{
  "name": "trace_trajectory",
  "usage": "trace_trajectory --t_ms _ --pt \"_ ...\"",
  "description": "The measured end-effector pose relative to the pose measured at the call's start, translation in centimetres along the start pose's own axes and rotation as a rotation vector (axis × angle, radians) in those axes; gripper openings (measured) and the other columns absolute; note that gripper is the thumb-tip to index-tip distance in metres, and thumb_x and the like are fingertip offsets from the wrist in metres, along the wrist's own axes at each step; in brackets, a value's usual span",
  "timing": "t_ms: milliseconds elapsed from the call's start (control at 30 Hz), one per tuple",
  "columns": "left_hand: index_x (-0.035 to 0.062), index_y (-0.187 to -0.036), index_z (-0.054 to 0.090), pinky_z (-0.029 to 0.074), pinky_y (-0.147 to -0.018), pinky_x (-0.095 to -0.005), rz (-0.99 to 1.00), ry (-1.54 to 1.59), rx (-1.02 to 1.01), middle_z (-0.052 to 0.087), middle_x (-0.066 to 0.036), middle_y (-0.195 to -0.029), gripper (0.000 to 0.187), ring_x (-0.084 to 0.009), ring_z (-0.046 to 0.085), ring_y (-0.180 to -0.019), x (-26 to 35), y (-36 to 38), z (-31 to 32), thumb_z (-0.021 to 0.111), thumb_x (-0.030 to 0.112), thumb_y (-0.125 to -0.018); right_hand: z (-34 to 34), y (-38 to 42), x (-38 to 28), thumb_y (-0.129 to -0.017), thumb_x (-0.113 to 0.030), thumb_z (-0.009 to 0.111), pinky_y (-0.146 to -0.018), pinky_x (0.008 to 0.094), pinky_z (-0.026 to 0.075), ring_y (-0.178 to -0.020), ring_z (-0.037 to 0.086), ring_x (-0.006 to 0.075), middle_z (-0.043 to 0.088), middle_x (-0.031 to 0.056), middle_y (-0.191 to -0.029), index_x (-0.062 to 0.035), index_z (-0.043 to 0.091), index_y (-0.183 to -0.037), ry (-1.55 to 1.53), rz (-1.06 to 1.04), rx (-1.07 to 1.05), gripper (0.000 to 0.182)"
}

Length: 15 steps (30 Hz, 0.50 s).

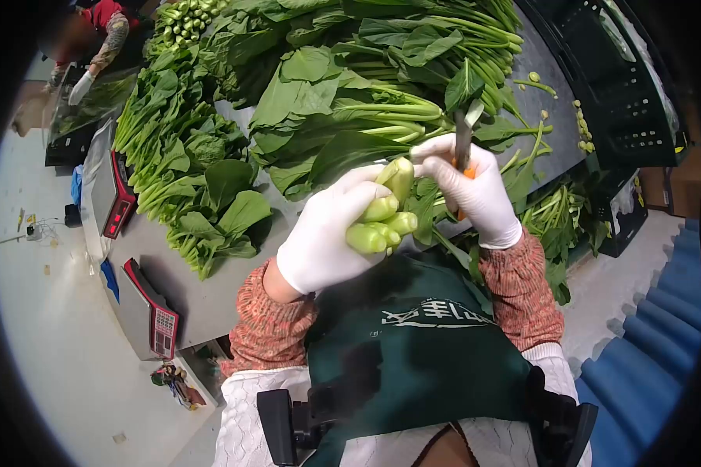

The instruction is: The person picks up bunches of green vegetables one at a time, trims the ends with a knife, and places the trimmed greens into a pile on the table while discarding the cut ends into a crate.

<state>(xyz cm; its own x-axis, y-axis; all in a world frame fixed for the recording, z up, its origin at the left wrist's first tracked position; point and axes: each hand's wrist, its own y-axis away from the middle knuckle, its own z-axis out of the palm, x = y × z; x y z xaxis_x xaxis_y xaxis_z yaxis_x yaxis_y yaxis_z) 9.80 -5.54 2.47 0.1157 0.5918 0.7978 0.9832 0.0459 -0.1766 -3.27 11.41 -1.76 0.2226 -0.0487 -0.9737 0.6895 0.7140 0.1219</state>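
My left hand (327, 229) closes around a bunch of green stems (381, 220), cut ends outward, above the table (202, 300); my right hand (475, 187), fingers curled, grips an orange-handled knife (463, 144) just beside it.

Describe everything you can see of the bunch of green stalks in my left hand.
The bunch of green stalks is smooth, pale green and thick at the base, with several blunt, pale ends clustered together. They face roughly toward you, above the dark green apron. The gloved left hand grips it from the side; the uppermost stalk slants away from the rest. The right hand, holding an orange-handled blade, is close beside it; whether its fingers touch it is unclear.
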Motion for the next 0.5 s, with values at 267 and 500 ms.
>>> trace_trajectory --t_ms 267,500 --pt "0.0021 -0.102 0.060 0.048 -0.098 -0.0410 -0.054 0.207 0.083 0.058 -0.025 -0.130 0.033 -0.0345 0.061 -0.117 -0.8 0.4 -1.5 0.072 -0.001 -0.071 -1.8 0.8 -1.5 -0.089 -0.017 0.073 -0.062 0.0172 0.046 -0.072 0.057 0.0031 0.063 -0.0004 -0.091 -0.0003 0.063 -0.103 0.171 -0.141 0.130 0.024" --pt "-0.0016 -0.109 0.052 0.050 -0.094 -0.0440 -0.236 0.808 0.477 0.065 -0.015 -0.098 0.033 -0.0263 0.064 -0.092 -3.4 2.9 -4.6 0.061 -0.004 -0.078 -6.9 0.3 -2.8 -0.097 -0.022 0.061 -0.044 0.0175 0.029 -0.050 0.040 -0.0013 0.054 -0.0071 -0.069 -0.0032 0.063 -0.102 0.081 -0.049 0.441 0.020"
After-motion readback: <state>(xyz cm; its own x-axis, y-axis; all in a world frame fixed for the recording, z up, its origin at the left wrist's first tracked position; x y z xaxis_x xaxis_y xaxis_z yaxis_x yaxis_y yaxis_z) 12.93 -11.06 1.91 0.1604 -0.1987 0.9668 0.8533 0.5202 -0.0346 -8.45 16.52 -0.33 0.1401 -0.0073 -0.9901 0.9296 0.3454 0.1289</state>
